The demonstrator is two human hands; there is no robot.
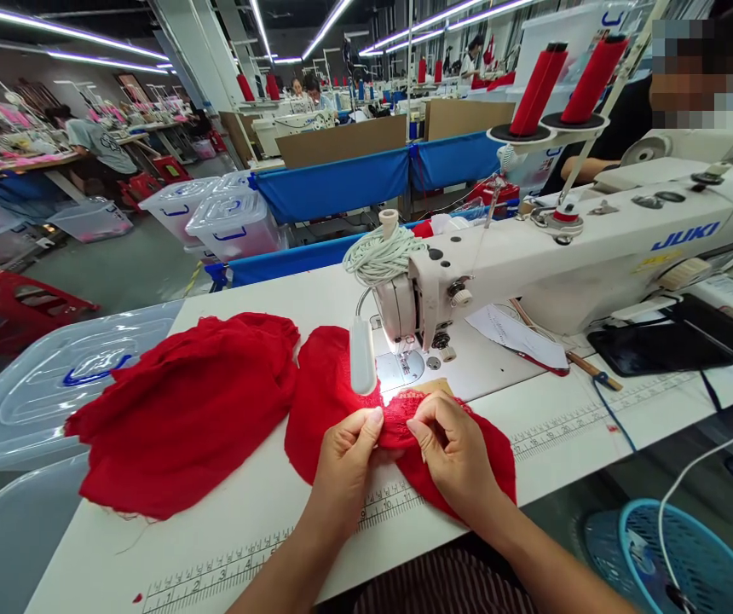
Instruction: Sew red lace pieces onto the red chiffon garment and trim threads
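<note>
A red fabric piece with a lacy strip [403, 418] is stretched between my two hands, just in front of the sewing machine's needle area [406, 362]. My left hand [349, 452] pinches its left side between thumb and fingers. On the other side, my right hand [453, 452] is closed in a pinch on the same lacy part. The rest of this red fabric spreads on the table to both sides of my hands. A small lit lamp [361, 356] hangs beside the machine head and brightens the lace.
Left on the white table [213, 546] lies a pile of red fabric [193, 409]. A clear plastic bin [53, 375] stands beyond the left edge. Right are a paper slip [516, 334], a wooden-handled tool [593, 371] and a black phone [654, 345]. A blue basket [679, 546] is below. Another person sits behind the machine.
</note>
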